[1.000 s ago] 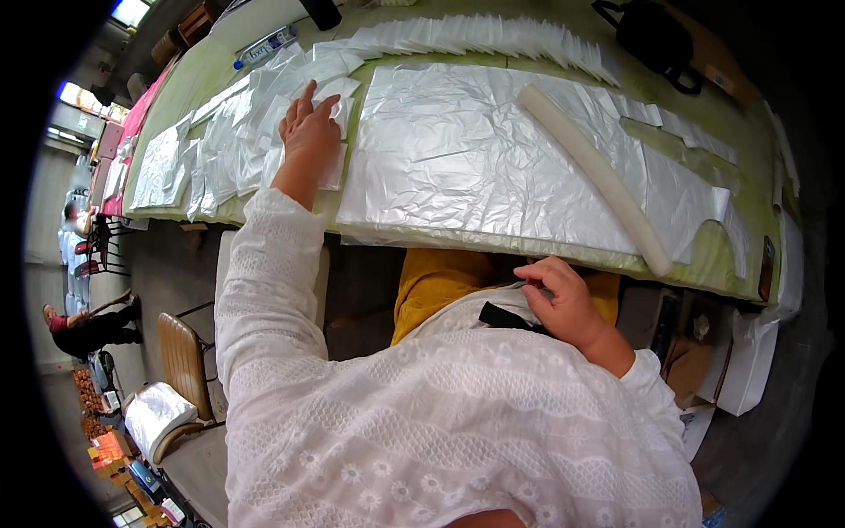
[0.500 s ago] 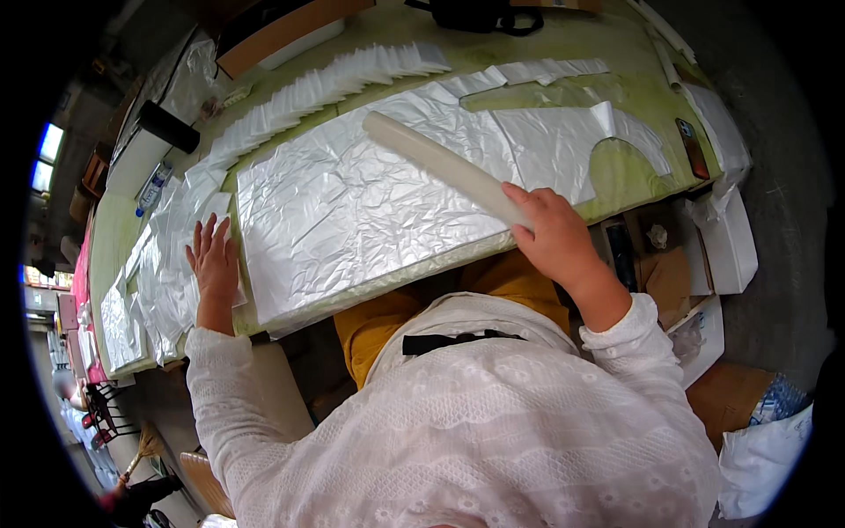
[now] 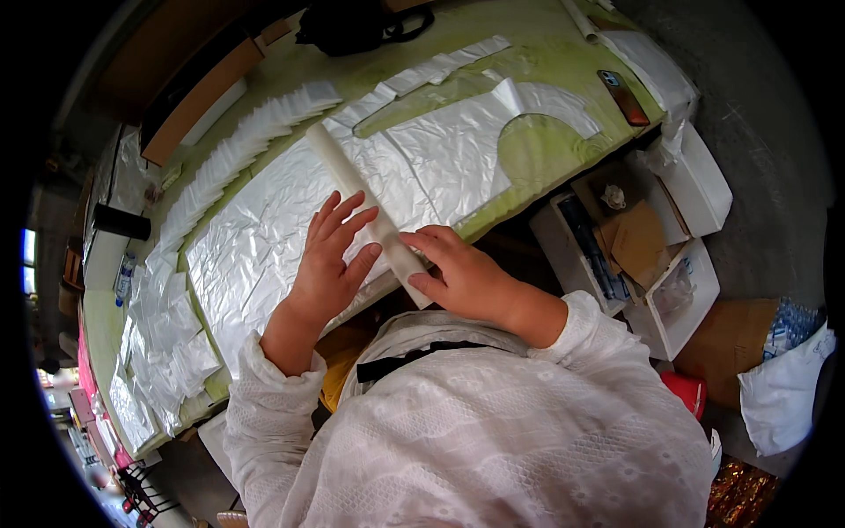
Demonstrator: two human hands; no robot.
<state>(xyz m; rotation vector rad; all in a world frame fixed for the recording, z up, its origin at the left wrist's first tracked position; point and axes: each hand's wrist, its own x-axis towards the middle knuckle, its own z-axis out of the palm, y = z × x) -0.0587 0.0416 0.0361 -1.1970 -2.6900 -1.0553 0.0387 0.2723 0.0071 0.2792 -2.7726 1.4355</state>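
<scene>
A long pale tube [image 3: 330, 157] slants over the table, its near end in the grip of my right hand [image 3: 475, 280]. My left hand [image 3: 321, 268] is raised beside the tube with fingers spread; whether its fingertips touch the tube I cannot tell. Under both lies a wrinkled, thin clear plastic sheet [image 3: 255, 231], spread flat, with a rounded cut-out at its right end. Left of it, crumpled plastic pieces [image 3: 163, 352] are heaped in overlapping layers.
Behind the sheet runs a row of folded plastic pieces [image 3: 238, 154]. A phone [image 3: 623, 97] lies at the table's right end. A black roll [image 3: 121, 222] and a bottle [image 3: 125, 275] stand at left, a black bag [image 3: 339, 28] at the back. Open boxes [image 3: 691, 304] sit below right.
My left hand has moved right, from the heaped plastic to beside the tube. My right hand has drawn the tube's near end toward my body. The view has turned.
</scene>
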